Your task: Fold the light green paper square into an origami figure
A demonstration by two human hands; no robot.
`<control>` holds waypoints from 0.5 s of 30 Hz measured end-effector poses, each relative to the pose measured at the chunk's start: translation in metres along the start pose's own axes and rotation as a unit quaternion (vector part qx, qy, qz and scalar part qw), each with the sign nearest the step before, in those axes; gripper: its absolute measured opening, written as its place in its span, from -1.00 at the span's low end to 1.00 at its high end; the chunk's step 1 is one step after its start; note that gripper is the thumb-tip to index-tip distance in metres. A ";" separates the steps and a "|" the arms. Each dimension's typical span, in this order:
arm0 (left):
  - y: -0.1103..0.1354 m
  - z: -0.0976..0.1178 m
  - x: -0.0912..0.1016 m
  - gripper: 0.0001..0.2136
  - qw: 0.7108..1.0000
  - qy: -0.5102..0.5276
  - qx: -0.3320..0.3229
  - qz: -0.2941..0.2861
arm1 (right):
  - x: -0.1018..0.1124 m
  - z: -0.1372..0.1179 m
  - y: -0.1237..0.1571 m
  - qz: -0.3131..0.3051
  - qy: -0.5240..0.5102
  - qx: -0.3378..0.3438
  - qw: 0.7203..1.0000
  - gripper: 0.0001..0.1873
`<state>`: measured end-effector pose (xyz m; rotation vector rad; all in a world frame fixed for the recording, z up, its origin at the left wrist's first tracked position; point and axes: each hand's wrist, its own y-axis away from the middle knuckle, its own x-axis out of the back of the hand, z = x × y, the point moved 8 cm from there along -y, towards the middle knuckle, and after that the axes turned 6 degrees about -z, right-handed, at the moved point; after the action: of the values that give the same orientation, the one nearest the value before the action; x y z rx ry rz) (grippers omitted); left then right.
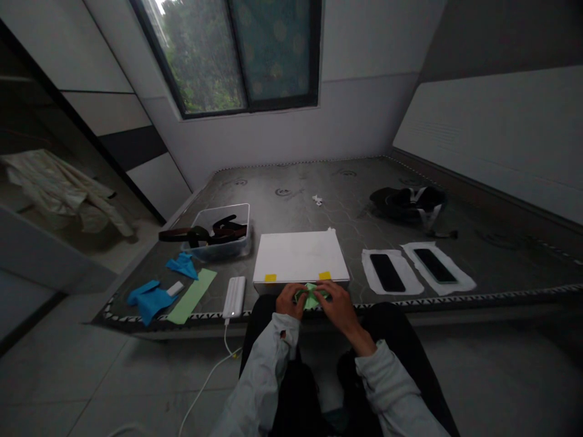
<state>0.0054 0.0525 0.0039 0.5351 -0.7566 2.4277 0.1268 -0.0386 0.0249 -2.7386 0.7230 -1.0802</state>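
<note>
Between my two hands is a small piece of folded green paper (310, 298), held close to the front edge of a white box (298, 255). The fingers of my left hand (291, 300) pinch its left side. On the right side, my right hand (339, 306) grips it between thumb and fingers. Parts of the paper are covered by my fingertips, so its full shape is hidden. Two yellow squares (270, 278) sit along the box's near edge, just above my hands.
Left of the box are a white power bank (234, 297) with a cable, a green paper strip (193, 296), folded blue paper (152, 300) and a clear bin (228, 247) holding belts. To the right lie two phones (387, 272) on white cloths and a black cap (405, 203).
</note>
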 end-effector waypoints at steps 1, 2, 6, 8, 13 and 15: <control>0.000 0.000 0.000 -0.88 1.000 0.001 -0.001 0.004 | 0.000 -0.001 0.000 -0.001 0.004 0.005 1.000 -0.84; 0.000 -0.001 0.000 -0.88 1.000 0.002 0.000 0.005 | -0.001 -0.003 0.000 -0.005 0.009 0.013 1.000 -0.85; 0.001 -0.002 0.002 -0.88 1.000 -0.002 0.001 0.018 | -0.006 -0.012 0.001 -0.037 0.039 0.054 0.997 -0.80; 0.001 -0.001 0.003 -0.88 1.000 -0.002 -0.004 0.025 | -0.008 -0.016 0.001 -0.055 0.056 0.068 0.995 -0.78; 0.001 0.000 0.005 -0.89 0.999 0.000 -0.012 0.033 | -0.010 -0.023 0.004 -0.098 0.069 0.093 0.988 -0.68; 0.001 0.000 0.006 -0.89 0.999 0.000 -0.010 0.033 | -0.011 -0.023 0.005 -0.105 0.065 0.093 0.988 -0.63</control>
<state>0.0001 0.0537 0.0060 0.5107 -0.8093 2.4792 0.1028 -0.0361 0.0342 -2.6481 0.3319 -1.3061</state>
